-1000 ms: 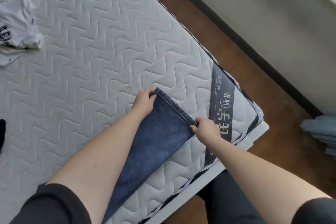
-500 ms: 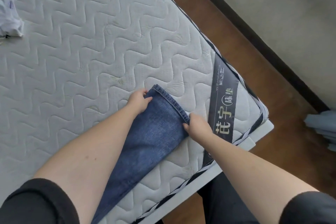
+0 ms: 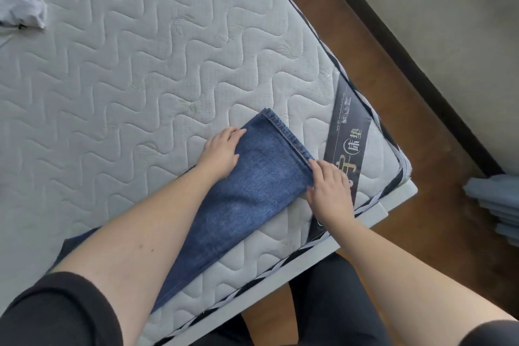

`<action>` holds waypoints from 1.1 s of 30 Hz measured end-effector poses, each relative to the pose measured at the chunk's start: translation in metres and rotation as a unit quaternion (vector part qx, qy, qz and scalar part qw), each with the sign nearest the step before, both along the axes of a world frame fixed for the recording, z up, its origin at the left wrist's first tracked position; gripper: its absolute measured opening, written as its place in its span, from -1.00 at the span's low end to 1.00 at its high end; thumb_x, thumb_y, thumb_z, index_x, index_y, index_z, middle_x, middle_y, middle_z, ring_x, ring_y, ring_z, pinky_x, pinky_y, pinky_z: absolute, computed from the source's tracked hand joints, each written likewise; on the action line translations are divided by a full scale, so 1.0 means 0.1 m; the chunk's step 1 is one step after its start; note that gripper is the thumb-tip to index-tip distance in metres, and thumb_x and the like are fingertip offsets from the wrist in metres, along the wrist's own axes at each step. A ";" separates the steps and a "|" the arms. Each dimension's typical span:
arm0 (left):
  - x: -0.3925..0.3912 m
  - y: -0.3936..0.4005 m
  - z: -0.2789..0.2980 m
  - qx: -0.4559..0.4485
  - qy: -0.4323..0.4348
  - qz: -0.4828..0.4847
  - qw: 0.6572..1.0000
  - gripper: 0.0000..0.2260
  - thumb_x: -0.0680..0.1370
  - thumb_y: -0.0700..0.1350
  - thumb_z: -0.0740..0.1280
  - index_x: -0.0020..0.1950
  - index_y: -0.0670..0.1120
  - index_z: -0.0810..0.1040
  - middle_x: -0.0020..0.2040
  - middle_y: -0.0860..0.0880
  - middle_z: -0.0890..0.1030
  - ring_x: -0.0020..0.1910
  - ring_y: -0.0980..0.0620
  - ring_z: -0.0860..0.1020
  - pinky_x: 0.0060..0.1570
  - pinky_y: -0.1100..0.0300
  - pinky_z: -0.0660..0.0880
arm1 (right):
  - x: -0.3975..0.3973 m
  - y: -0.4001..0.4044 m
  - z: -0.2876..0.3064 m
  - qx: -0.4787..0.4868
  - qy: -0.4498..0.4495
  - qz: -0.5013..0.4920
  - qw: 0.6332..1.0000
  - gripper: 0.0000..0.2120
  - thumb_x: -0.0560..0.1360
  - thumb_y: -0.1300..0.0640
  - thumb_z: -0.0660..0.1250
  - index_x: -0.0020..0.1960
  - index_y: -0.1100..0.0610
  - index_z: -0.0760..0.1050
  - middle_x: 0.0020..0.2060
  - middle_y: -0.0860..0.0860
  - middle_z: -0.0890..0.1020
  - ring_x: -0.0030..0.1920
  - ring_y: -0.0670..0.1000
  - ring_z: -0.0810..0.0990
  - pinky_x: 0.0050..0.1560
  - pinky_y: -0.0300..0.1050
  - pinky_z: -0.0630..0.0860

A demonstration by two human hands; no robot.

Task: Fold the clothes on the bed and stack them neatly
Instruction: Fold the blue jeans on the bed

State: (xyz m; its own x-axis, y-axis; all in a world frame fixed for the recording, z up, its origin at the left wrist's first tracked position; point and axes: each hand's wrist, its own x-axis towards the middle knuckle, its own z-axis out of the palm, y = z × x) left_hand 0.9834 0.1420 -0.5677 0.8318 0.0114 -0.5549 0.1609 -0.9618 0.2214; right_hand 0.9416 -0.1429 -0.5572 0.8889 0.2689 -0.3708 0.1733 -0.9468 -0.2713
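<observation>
Nearest the mattress (image 3: 140, 78) corner, the right hand (image 3: 331, 191) rests on the jeans' (image 3: 252, 191) side edge, fingers straight and close together. The left hand (image 3: 222, 152) presses flat, fingers together, on the opposite edge. The jeans leg lies diagonally (hem pointing away), flat on the mattress.

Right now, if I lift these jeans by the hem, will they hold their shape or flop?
The jeans will probably flop: they lie flat and limp on the mattress. The stitched hem looks thicker, so it may stay fairly straight between the left hand and right hand. The denim seems unlikely to slide on the quilting.
</observation>
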 end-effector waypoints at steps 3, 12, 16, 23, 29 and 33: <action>-0.61 0.16 0.07 0.039 0.007 -0.014 0.999 -0.30 0.55 -0.13 0.30 0.61 0.00 0.01 0.58 -0.06 0.08 0.49 -0.11 0.20 0.44 -0.02 0.19 | -0.23 0.23 0.02 -0.002 0.062 0.104 0.993 -0.41 0.56 0.13 0.22 0.56 0.11 0.17 0.51 0.08 0.27 0.51 0.13 0.20 0.48 0.07 0.12; -2.06 0.47 0.07 0.050 0.054 0.016 0.997 -0.29 0.59 -0.11 0.21 0.61 -0.03 -0.14 0.62 -0.03 -0.17 0.59 0.00 -0.07 0.52 0.10 0.00 | -0.64 1.02 -0.05 -0.030 0.161 0.248 0.955 -0.40 0.62 0.06 0.08 0.60 0.03 -0.05 0.59 -0.02 0.01 0.56 0.06 0.01 0.51 0.03 -0.01; -2.62 0.71 0.07 0.037 0.066 0.052 0.996 -0.32 0.58 -0.13 0.21 0.61 -0.05 -0.08 0.62 -0.05 -0.14 0.59 -0.01 -0.05 0.52 0.10 -0.01 | -0.91 1.50 0.00 -0.035 0.177 0.271 0.945 -0.41 0.63 0.03 0.07 0.60 0.03 -0.05 0.59 -0.03 -0.06 0.55 0.07 0.03 0.48 0.02 0.07; -3.46 1.59 0.13 0.070 0.115 0.117 0.984 -0.36 0.63 -0.03 0.15 0.61 0.02 -0.14 0.61 0.00 -0.19 0.59 0.01 -0.10 0.53 0.07 -0.06 | -1.33 2.44 0.06 -0.044 0.179 0.319 0.930 -0.39 0.63 0.01 0.06 0.60 0.02 -0.10 0.59 -0.03 -0.10 0.56 0.06 -0.02 0.50 0.03 0.02; -4.15 2.41 0.13 0.032 0.152 0.166 0.974 -0.41 0.63 0.00 0.17 0.61 0.09 -0.02 0.62 0.04 -0.08 0.57 0.01 0.05 0.50 0.03 0.09 | -1.58 3.18 -0.03 -0.029 0.109 0.354 0.928 -0.35 0.63 0.03 0.10 0.61 0.03 -0.14 0.59 -0.02 -0.07 0.57 0.06 -0.05 0.54 0.04 -0.05; -4.39 2.68 0.15 0.014 0.078 0.192 0.978 -0.48 0.62 -0.03 0.20 0.58 0.04 0.15 0.59 -0.01 0.11 0.53 -0.02 0.19 0.44 0.03 0.19 | -1.69 3.65 -0.05 -0.022 0.083 0.367 0.926 -0.36 0.61 0.08 0.12 0.61 0.06 -0.08 0.59 -0.02 0.02 0.57 0.05 -0.01 0.54 0.02 -0.03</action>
State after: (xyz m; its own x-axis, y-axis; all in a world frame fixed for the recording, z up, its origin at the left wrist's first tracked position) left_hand 0.5443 0.4097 -0.5523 0.6694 0.3231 -0.6690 0.5402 -0.8298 0.1397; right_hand 0.7724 0.2223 -0.5625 0.4020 0.7597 -0.5111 0.7339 -0.6012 -0.3162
